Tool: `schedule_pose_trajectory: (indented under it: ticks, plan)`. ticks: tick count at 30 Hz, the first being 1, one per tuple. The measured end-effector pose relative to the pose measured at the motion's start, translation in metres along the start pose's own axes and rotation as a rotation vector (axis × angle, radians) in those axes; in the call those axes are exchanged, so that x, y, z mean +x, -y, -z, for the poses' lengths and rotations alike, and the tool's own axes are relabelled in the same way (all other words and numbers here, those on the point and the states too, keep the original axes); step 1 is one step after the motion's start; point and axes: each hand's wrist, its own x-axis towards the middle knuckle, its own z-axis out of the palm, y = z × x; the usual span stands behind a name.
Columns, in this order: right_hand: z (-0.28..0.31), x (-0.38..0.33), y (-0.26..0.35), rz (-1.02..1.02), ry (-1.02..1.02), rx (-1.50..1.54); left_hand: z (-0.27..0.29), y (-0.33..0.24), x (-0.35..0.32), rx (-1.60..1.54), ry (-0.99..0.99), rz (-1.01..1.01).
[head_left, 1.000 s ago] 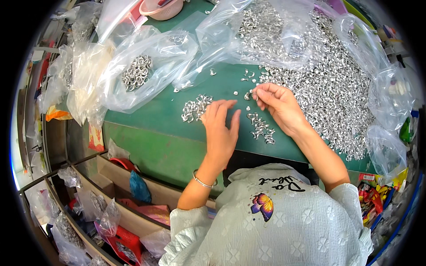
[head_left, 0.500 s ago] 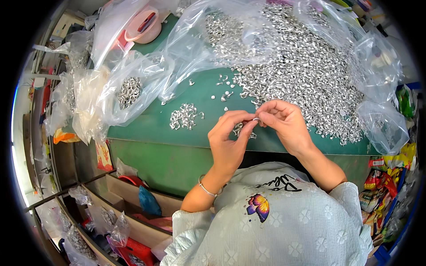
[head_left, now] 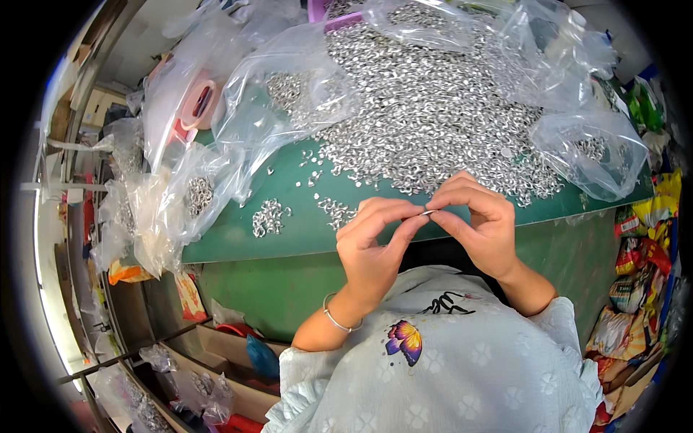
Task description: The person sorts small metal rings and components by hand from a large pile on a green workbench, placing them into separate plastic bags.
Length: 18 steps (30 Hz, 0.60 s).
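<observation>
Between both hands, just above the front edge of the green table, is a small silvery ring, partly hidden by fingertips. My left hand pinches one side of it between thumb and index finger. From the other side, the thumb and index finger of my right hand close on it too. Beyond my hands spreads a large heap of small shiny ring-like metal pieces. Left of my left hand lie a small pile of such pieces and another loose cluster.
Clear plastic bags lie on the table's left, and another bag sits at the right. A pink bowl stands at the back left, a purple container at the back. Drawers are at lower left; colourful packets line the right.
The view has turned, so the heap shows further left. My hands are now nearer the table's front edge, and the ring is seen more edge-on between the fingertips.
</observation>
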Motion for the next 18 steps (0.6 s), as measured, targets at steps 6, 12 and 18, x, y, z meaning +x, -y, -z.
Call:
schedule_pose_trajectory:
  ticks: [6,12,18]
  plan:
    - [0.028,-0.019,0.005,-0.03,-0.084,0.104,-0.028,-0.017,0.002,-0.024,0.104,-0.011]
    - [0.051,-0.035,0.008,-0.061,-0.148,0.202,-0.053,-0.024,0.004,-0.108,0.187,0.041]
    - [0.066,-0.044,0.01,-0.045,-0.179,0.214,-0.069,-0.03,0.005,-0.159,0.236,0.078]
